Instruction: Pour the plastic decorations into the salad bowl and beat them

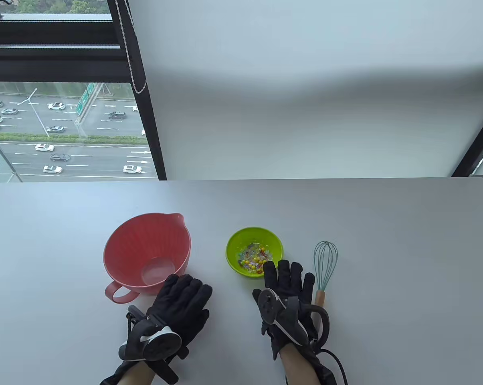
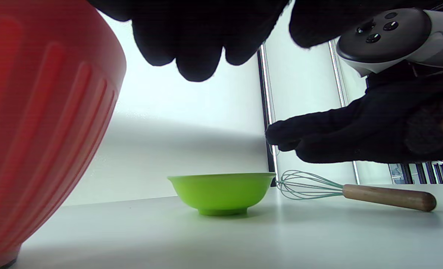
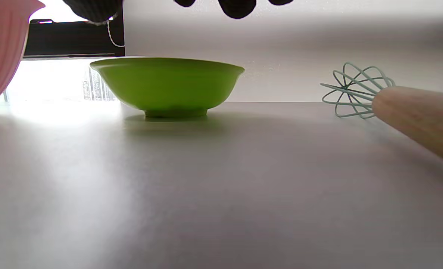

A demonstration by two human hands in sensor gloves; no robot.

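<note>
A pink salad bowl (image 1: 147, 255) with a spout and a handle stands empty on the table's left; its ribbed wall fills the left of the left wrist view (image 2: 38, 130). To its right a small green bowl (image 1: 254, 251) (image 2: 221, 192) (image 3: 167, 84) holds several small coloured plastic decorations (image 1: 254, 256). A teal wire whisk (image 1: 325, 264) (image 2: 352, 192) (image 3: 393, 101) with a wooden handle lies further right. My left hand (image 1: 181, 304) lies flat and holds nothing, just below the pink bowl. My right hand (image 1: 287, 292) hovers with straight fingers at the green bowl's near rim, holding nothing.
The white table (image 1: 385, 240) ends at a rounded far edge, with a window and a grey blind behind it. A black cable (image 1: 337, 361) trails from my right wrist at the bottom edge.
</note>
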